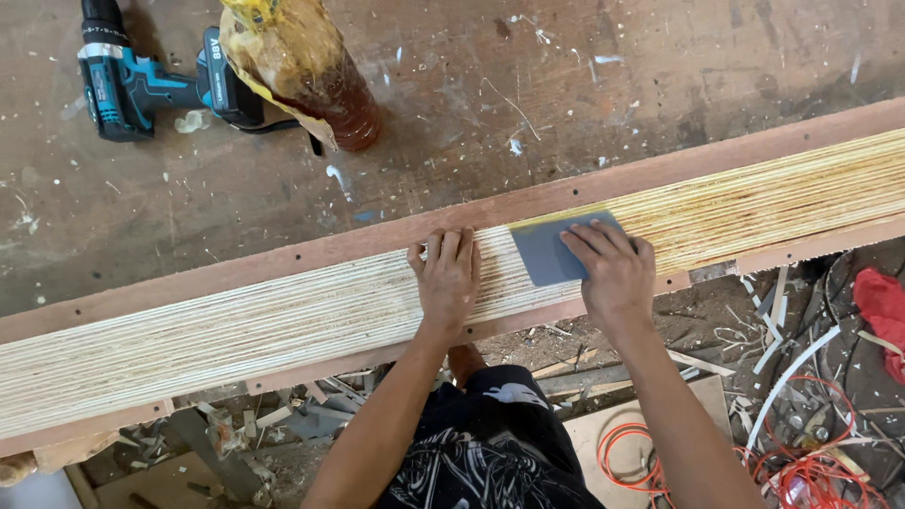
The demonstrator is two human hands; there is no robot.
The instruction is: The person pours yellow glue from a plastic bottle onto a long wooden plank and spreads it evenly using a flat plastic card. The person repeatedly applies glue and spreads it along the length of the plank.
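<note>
A long board [236, 320] of pale layered strips framed by reddish wood runs across the bench from lower left to upper right. My left hand [447, 275] lies flat on its layered face, fingers together pointing away from me. Just to the right, my right hand [613, 269] presses a grey-blue rectangular scraper card [542, 253] against the board. The card's far edge carries a line of yellowish glue. To the right of the card the strips look yellow and glossy with glue; to the left they look pale and dry.
A teal and black cordless drill [141, 85] lies at the bench's far left. Beside it stands an amber glue bottle [316, 75] with a crusted top. Below the bench are wood scraps, an orange cable coil [641, 452] and a red cloth [886, 311].
</note>
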